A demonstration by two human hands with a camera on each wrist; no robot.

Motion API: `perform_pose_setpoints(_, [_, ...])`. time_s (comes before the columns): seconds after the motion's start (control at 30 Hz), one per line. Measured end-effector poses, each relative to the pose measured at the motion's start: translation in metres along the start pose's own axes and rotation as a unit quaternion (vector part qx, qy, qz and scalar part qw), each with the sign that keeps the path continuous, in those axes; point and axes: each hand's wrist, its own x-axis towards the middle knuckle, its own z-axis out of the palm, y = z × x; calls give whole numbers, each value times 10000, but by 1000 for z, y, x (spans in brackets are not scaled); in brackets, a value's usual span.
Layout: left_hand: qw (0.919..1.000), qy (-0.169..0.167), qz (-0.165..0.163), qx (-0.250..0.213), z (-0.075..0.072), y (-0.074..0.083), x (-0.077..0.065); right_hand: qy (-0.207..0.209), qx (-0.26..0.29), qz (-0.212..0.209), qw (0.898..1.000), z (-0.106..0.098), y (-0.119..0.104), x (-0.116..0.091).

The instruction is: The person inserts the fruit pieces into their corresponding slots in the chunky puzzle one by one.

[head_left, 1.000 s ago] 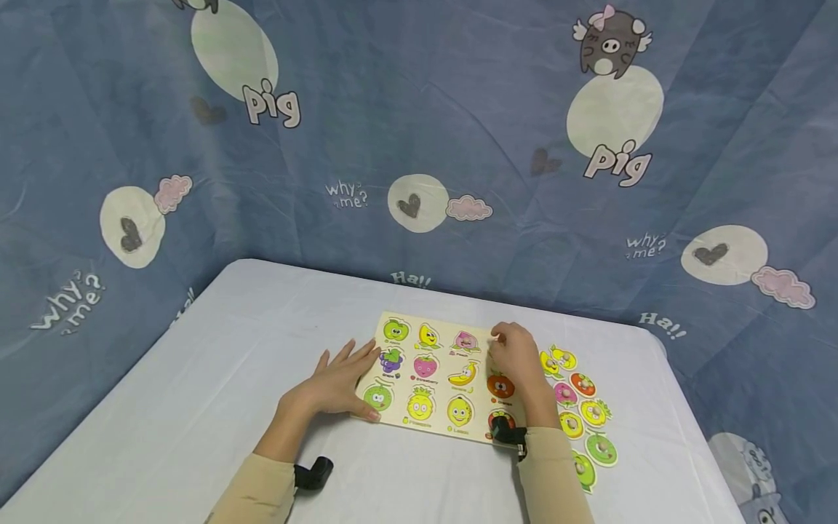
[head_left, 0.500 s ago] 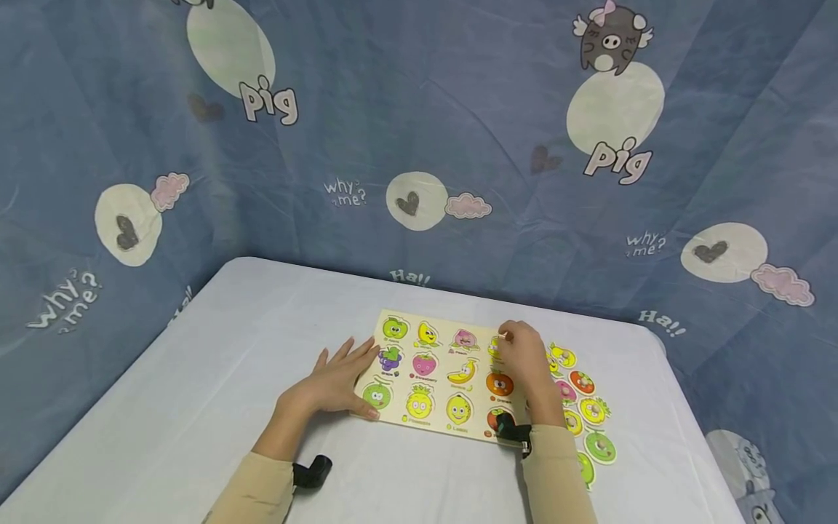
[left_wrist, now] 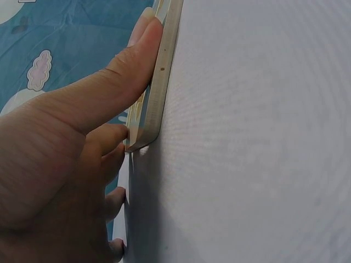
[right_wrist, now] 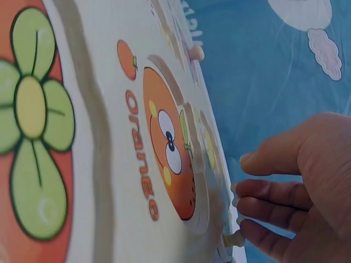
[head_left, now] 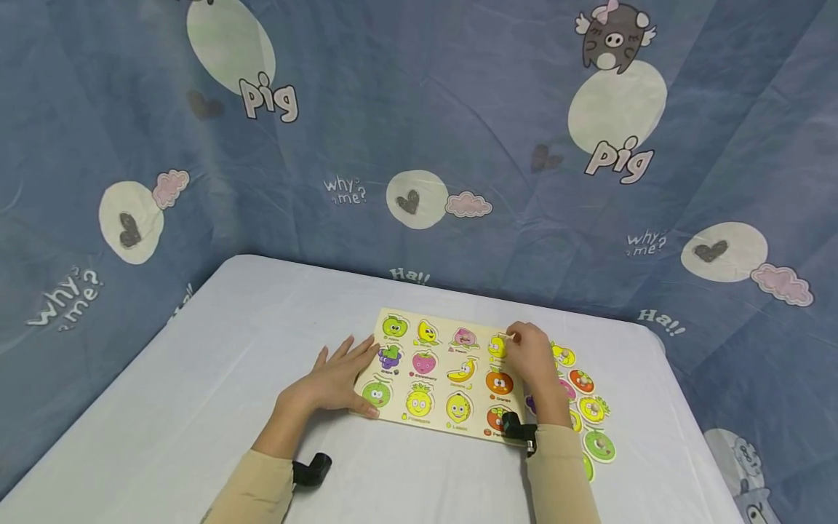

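Observation:
My left hand (head_left: 334, 382) lies spread against the left edge of a wooden fruit puzzle board (head_left: 441, 429), its thumb (left_wrist: 126, 71) over the near corner. My right hand (head_left: 532, 360) is at the board's far right corner, beside the yellow fruit picture (head_left: 497, 347). In the right wrist view its thumb (right_wrist: 274, 156) and loosely bent fingers (right_wrist: 274, 205) stand apart, with nothing between them. Below those fingers shows a small wooden knob (right_wrist: 234, 239). The peach (head_left: 465, 338) bears a knob in the right wrist view. An orange picture (head_left: 500, 382) lies in front of the right hand.
Several knobbed fruit pieces lie right of the board, among them a tomato-like piece (head_left: 581, 381), a pineapple piece (head_left: 593, 410) and a green melon-like piece (head_left: 599, 445). My right forearm partly covers them. A patterned blue curtain (head_left: 327, 145) hangs behind the white-covered table (head_left: 275, 313).
My right hand has shifted a little to the right, uncovering the yellow fruit picture at the board's far right corner. The left hand stays at the board's left edge.

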Motion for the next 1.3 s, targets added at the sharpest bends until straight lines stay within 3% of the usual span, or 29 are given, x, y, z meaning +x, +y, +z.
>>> perform_pose_setpoints(0.47, [9999,-31,-97,56,1,-2,1,239,-11,-106,9997,-5,9,-1])
perform_pose_setpoints(1.3, [9997,-22,-102,223,1,-1,1,240,-238,258,9991,-13,19,-2])
